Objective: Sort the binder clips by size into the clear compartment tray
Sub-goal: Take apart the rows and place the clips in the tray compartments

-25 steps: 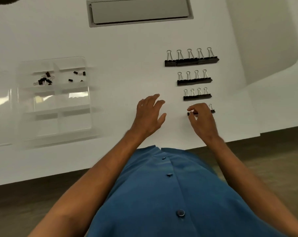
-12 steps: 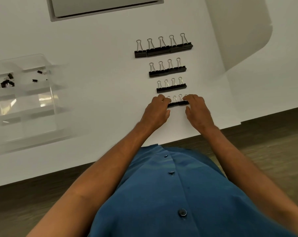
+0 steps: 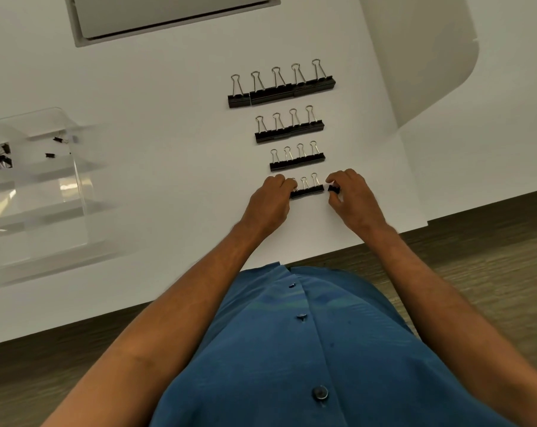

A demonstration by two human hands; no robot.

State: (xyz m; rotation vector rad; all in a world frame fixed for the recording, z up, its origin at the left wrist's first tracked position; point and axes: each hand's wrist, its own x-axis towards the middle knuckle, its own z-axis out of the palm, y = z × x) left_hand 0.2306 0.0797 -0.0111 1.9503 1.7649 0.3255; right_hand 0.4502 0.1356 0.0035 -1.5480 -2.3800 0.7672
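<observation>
Far to the left on the white worktop sits the clear tray, which looks blurry. A few tiny black clips lie in its back boxes, and two more small ones lie in the box next to them. In the middle of the worktop are four neat rows of black clips, one behind the other. The back row has five of the biggest clips. The next row has four smaller ones. The third row has four that are smaller again. The front row is the smallest and sits right between the two hands. The left hand rests on the worktop with its fingers curled against the left end of that front row, touching it; whether it is really gripping a clip cannot be told. Just right of the row, a little apart from it, one small clip is pinched between the thumb and fingers of the right hand. Near the bottom is the person's blue buttoned shirt. A grey panel is set into the worktop at the back.
</observation>
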